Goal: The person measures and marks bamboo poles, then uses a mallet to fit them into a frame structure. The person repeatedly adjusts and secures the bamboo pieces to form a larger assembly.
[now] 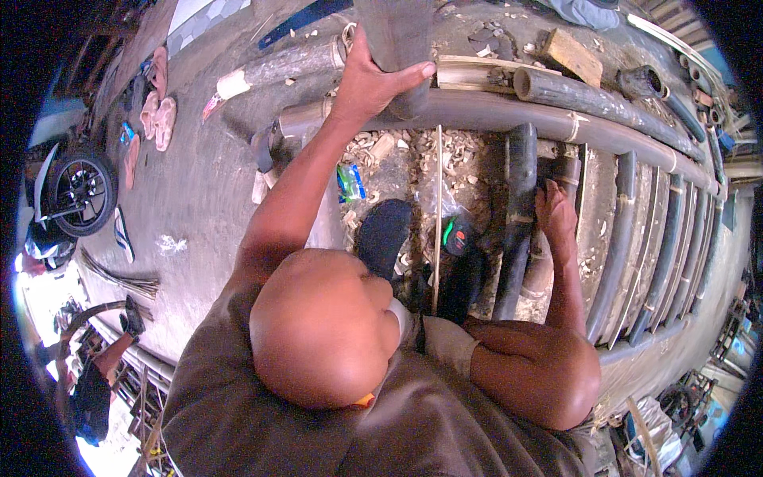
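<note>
My left hand (373,83) is closed round the lower part of a thick dark bamboo piece (395,36), its thumb across the near side. Below that piece runs a long bamboo rail (477,110) of a ladder-like bamboo frame. My right hand (556,208) has its fingers curled over a bamboo crosspiece (566,168), beside a darker crosspiece (520,215); part of its grip is hidden. A thin strip (438,222) stretches between the two hands. More crosspieces (618,238) lie to the right, joined to the rails.
Wood chips (469,163) and a blue-green wrapper (350,183) litter the ground around a dark shoe (385,234). Cut bamboo (584,103) and a wood block (572,57) lie beyond the rail. At left are sandals (163,123), a motorbike wheel (83,193) and another person's limb (111,356).
</note>
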### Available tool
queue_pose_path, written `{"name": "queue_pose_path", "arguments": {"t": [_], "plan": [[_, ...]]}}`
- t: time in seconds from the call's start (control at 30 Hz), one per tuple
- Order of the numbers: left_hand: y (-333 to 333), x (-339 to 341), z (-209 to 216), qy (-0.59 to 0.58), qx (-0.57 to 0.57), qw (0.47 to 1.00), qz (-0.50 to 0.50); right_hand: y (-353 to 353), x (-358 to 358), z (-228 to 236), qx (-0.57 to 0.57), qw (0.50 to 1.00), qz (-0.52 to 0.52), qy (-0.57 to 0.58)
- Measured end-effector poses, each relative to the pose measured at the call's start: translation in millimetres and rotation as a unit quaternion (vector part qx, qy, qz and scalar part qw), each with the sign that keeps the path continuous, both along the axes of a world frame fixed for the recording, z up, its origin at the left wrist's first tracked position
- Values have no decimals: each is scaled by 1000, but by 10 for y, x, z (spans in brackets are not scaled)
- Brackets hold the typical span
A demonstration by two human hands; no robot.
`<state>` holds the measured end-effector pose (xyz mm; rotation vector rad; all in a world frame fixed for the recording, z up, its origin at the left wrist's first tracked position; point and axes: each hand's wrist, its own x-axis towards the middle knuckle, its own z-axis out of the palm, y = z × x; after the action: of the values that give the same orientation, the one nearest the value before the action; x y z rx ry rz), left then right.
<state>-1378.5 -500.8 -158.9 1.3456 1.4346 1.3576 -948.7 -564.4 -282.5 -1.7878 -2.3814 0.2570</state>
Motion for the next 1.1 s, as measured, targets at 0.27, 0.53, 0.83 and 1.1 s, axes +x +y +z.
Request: {"name": "queue_pose_path", "arguments": {"t": [0.27,0.53,0.83,1.1], "plan": [[-23,-76,-41,-23,9,999,-22,137,-200,293,-156,968,-18,-195],[-11,-79,-125,-37,12,999,-20,142,-211,326,-180,947,53,-259],[-13,-93,-108,0,0,1000,0,-10,-104,180,-144,933,122,-306],[-10,37,-50,-53,-17,998,-1,-203,48,114,-193,956,55,-212]]}}
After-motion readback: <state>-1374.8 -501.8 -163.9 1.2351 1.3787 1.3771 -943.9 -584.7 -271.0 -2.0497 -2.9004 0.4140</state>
